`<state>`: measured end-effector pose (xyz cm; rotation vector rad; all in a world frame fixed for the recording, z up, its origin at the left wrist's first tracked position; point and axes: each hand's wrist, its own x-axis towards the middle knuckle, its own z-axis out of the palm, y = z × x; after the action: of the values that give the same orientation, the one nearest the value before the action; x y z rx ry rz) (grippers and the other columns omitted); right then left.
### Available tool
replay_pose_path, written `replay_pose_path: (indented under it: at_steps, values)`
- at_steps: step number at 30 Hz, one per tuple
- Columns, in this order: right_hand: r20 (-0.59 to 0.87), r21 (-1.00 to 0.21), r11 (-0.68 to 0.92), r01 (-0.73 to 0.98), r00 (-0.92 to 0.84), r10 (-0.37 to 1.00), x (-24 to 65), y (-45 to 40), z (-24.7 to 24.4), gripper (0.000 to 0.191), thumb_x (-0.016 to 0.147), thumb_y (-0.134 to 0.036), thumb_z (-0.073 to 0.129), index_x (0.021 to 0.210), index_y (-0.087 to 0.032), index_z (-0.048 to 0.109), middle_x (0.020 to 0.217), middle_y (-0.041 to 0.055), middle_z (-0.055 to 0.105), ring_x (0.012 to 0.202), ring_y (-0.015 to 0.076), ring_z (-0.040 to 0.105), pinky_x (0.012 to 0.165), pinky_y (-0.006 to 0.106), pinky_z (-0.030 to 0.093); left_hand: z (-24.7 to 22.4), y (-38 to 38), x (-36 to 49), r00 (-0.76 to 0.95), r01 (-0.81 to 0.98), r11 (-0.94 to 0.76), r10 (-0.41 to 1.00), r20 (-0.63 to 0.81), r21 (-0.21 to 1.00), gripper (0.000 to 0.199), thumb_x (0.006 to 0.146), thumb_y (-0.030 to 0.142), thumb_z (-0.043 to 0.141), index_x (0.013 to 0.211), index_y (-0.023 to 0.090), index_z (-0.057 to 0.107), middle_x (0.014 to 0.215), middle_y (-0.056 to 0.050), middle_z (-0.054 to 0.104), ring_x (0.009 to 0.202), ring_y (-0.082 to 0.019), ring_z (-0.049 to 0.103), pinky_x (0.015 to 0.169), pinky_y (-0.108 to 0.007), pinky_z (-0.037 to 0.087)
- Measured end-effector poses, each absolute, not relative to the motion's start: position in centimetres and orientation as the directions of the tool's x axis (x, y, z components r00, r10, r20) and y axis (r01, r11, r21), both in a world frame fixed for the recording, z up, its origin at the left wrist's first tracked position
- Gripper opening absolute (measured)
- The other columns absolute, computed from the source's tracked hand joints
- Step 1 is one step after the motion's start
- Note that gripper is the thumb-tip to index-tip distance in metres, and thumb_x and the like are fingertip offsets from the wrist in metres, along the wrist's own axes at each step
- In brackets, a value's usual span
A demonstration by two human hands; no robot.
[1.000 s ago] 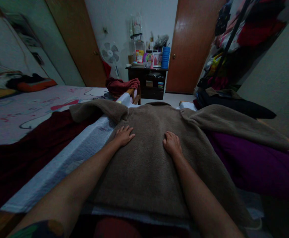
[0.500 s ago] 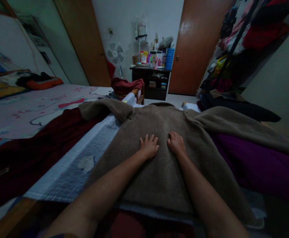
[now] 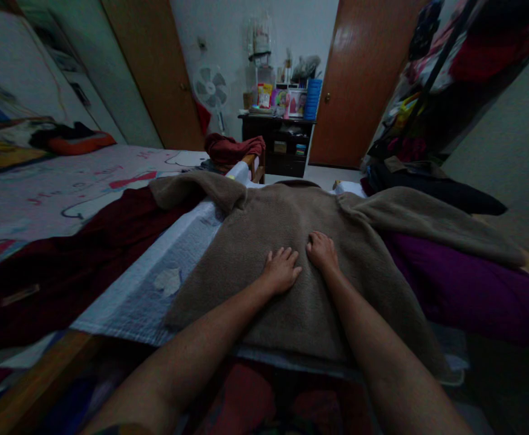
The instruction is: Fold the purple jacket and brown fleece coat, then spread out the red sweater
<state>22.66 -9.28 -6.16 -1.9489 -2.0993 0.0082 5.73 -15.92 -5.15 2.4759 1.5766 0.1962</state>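
Flat brown garment (image 3: 228, 266) leaves passable surface left of the left hand (image 3: 282, 270) and above both hands, center frame. Only a narrow gap between left and right hand (image 3: 322, 249). Forearms block lower center. Purple cloth (image 3: 468, 284) bulks up at right; dark red cloth (image 3: 87, 248) lies at left.

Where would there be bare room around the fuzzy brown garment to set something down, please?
The pink printed bedsheet is open between the black-and-orange clothing and the maroon garment; a pale blue cloth strip shows between it and the brown garment. It is crowded around the purple fabric and atop the dark cabinet.
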Motion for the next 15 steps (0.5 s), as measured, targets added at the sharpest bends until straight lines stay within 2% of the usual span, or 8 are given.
replay_pose_path:
  at_steps: [3,6,12,15]
  values:
    - [0.193,-0.18,0.096,0.979,-0.06,0.979,22.6,-9.4,-5.9,0.037,0.091,-0.022,0.042,0.123,-0.015,0.059,0.133,0.0126,0.058,0.124,0.0223,0.047,0.104,0.032,0.031,-5.8,-16.8,6.1,0.393,0.898,-0.398,0.917,0.065,0.187,0.063,0.096,0.055,0.03,0.148,0.019,0.034,0.156,-0.011,0.032,0.144,-0.031,0.024,0.115,-0.058,0.02]
    - [0.206,-0.17,0.091,0.981,-0.055,0.977,22.6,-9.7,-5.8,0.033,0.091,-0.022,0.042,0.116,-0.015,0.062,0.125,0.0128,0.061,0.117,0.0232,0.051,0.099,0.032,0.034,-6.3,-17.3,6.3,0.383,0.904,-0.398,0.916,0.116,0.157,0.063,0.097,0.055,0.028,0.149,0.02,0.034,0.156,-0.011,0.032,0.144,-0.031,0.024,0.116,-0.056,0.017]
    - [0.277,-0.115,0.039,0.993,-0.006,0.961,22.5,-10.5,-5.5,0.027,0.089,-0.024,0.046,0.106,-0.015,0.064,0.113,0.0134,0.062,0.108,0.0263,0.051,0.092,0.033,0.038,-6.4,-17.3,6.1,0.383,0.901,-0.403,0.912,0.145,0.16,0.06,0.097,0.055,0.029,0.148,0.024,0.036,0.155,-0.009,0.035,0.143,-0.029,0.026,0.115,-0.054,0.019]
    - [0.231,-0.081,0.087,0.993,-0.066,0.971,22.4,-10.6,-5.3,0.026,0.09,-0.024,0.044,0.105,-0.016,0.064,0.112,0.013,0.062,0.107,0.0259,0.051,0.09,0.034,0.038,-6.4,-17.2,6.1,0.385,0.897,-0.407,0.911,0.15,0.172,0.059,0.097,0.055,0.03,0.147,0.025,0.037,0.154,-0.008,0.037,0.142,-0.028,0.029,0.115,-0.051,0.021]
